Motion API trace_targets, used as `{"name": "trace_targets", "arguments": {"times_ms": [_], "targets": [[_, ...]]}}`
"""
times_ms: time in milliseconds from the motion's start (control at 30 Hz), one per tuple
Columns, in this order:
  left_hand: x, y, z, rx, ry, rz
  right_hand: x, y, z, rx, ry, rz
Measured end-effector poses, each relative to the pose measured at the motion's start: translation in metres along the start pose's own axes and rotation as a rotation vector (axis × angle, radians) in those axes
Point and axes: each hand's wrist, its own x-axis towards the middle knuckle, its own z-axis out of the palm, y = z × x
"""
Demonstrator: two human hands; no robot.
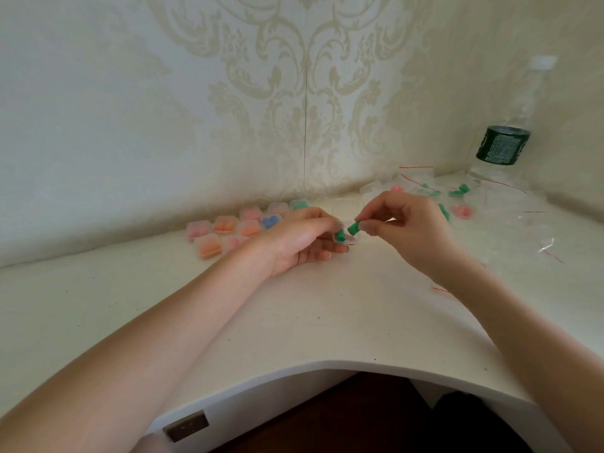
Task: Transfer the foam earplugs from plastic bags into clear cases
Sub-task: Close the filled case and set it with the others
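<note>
My left hand (302, 240) holds a small clear case (348, 239) with one green foam earplug (340, 236) in it. Just to the right, my right hand (407, 228) pinches a second green earplug (353, 228) between thumb and fingertips, right above the case. Several filled clear cases (225, 224) with orange, pink, blue and green earplugs lie in a cluster against the wall at the left. Clear plastic bags (434, 191) with green and pink earplugs lie at the back right.
A water bottle (503, 145) with a dark green label stands in the right corner. Empty bags with red strips (549, 246) are scattered at the right. The white desk (294, 322) has a curved front edge, with patterned wallpaper behind it.
</note>
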Motion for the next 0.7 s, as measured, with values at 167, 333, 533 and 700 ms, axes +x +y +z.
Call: {"name": "trace_targets", "arguments": {"times_ms": [167, 333, 533, 700], "targets": [[-0.0016, 0.0001, -0.0018, 0.026, -0.027, 0.012, 0.0002, 0.0032, 0.0007, -0.171, -0.065, -0.047], [-0.0018, 0.0002, -0.0018, 0.030, -0.035, 0.017, 0.0017, 0.0074, 0.0013, -0.274, -0.092, -0.147], [-0.0001, -0.0011, -0.0021, 0.030, -0.040, 0.020, 0.0009, 0.0081, 0.0058, -0.310, -0.059, -0.197], [0.0011, -0.0020, -0.0032, -0.065, -0.061, 0.021, 0.0018, 0.0053, 0.0027, -0.148, 0.118, -0.137]]}}
